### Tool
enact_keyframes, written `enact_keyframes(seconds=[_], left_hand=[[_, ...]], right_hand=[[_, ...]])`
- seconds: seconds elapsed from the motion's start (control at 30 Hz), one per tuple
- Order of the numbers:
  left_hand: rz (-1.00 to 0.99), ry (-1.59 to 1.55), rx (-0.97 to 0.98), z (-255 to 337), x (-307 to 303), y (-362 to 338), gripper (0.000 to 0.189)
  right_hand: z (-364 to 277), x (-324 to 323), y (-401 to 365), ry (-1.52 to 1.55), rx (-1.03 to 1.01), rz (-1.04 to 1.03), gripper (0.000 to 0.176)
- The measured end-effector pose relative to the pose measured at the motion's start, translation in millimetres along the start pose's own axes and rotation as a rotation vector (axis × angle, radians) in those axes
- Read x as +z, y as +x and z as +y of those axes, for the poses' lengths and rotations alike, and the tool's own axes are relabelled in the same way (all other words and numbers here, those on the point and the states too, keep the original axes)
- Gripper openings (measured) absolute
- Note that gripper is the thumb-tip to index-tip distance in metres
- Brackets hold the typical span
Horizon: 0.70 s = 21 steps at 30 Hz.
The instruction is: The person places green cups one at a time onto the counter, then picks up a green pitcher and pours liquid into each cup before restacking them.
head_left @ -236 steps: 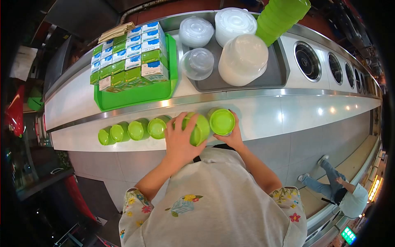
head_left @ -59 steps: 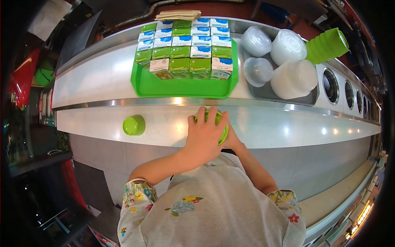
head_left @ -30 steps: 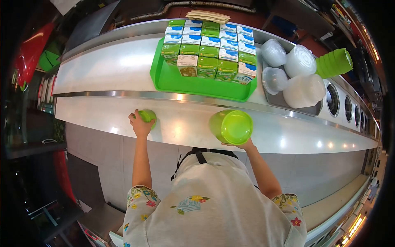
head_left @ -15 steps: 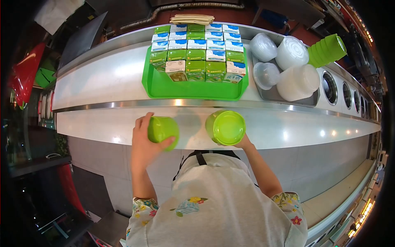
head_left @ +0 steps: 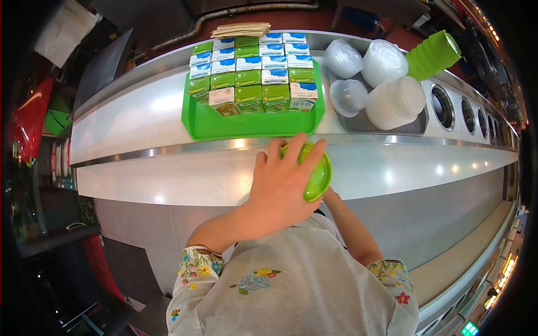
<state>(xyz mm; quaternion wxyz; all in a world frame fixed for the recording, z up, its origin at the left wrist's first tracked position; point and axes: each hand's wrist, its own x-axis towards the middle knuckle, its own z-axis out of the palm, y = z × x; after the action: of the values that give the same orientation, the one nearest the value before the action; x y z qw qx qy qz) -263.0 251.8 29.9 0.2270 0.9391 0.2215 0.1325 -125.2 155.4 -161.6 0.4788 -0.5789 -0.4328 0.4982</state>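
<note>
A bright green plastic cup (head_left: 320,182) is tilted with its round end toward me, above the near edge of the counter. My left hand (head_left: 288,182) reaches across my front and lies over the cup, its fingers spread and curled around the side and far rim. My right hand (head_left: 329,196) is at the cup's lower right, mostly hidden behind the cup and my left hand; only the part near the wrist shows, where it supports the cup. Only one cup shows between my hands.
Beyond the metal ledge, a green tray (head_left: 252,130) carries rows of milk cartons (head_left: 276,98), with flat paper packets (head_left: 241,29) behind. To the right, a grey tray (head_left: 412,128) holds translucent plastic bowls (head_left: 395,103). A stack of green cups (head_left: 434,55) stands beside round counter openings (head_left: 442,106).
My left hand has swung right, from holding its own green cup at the left to lying over the cup at my right hand. The two separate cups now show as one.
</note>
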Motion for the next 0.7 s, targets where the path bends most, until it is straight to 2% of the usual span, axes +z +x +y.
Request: enact_keyframes(seconds=[0.1,0.23,0.27,0.37,0.4,0.43,0.47,0.5,0.53,0.57,0.6,0.7], left_hand=[[-0.080,0.019,-0.055,-1.4,13.0,3.2,0.081],[-0.141,0.044,-0.056,-6.9,29.8,-2.7,0.081],[-0.120,0.054,-0.050,-7.8,31.6,-4.2,0.082],[-0.073,0.054,-0.027,-11.4,35.1,-9.0,0.086],[-0.048,0.045,-0.019,-13.7,36.0,-10.8,0.090],[-0.047,0.045,-0.017,-17.6,36.6,-13.2,0.090],[0.050,-0.069,-0.010,-23.3,37.1,-16.1,0.098],[0.148,-0.182,-0.001,-29.4,39.3,-18.7,0.106],[0.150,-0.181,0.000,-37.9,49.2,-23.3,0.106],[0.210,-0.366,0.006,-49.2,65.9,-30.5,0.111],[0.267,-0.552,0.014,-60.0,80.9,-35.9,0.118],[0.355,-0.737,0.071,-78.8,114.4,-40.0,0.121]], right_hand=[[5.4,0.3,-3.1,0.110,0.047,-0.006,0.094],[32.0,0.8,-0.8,0.061,-0.117,0.037,0.099],[40.0,0.7,-0.7,0.047,-0.198,0.029,0.101],[35.7,3.8,-0.2,0.137,-0.224,0.058,0.101],[37.4,4.3,-1.1,0.136,-0.225,0.062,0.101],[40.2,4.4,-3.3,0.013,-0.141,0.081,0.097],[42.1,5.1,-3.8,-0.110,-0.056,0.097,0.093],[41.4,6.5,-1.2,-0.111,-0.058,0.097,0.093],[40.8,8.1,1.1,-0.050,-0.029,0.093,0.089],[40.8,9.8,2.3,0.012,0.001,0.090,0.084],[51.8,12.5,2.7,0.011,0.000,0.093,0.084],[102.8,22.5,2.2,0.154,-0.069,0.117,0.076]])
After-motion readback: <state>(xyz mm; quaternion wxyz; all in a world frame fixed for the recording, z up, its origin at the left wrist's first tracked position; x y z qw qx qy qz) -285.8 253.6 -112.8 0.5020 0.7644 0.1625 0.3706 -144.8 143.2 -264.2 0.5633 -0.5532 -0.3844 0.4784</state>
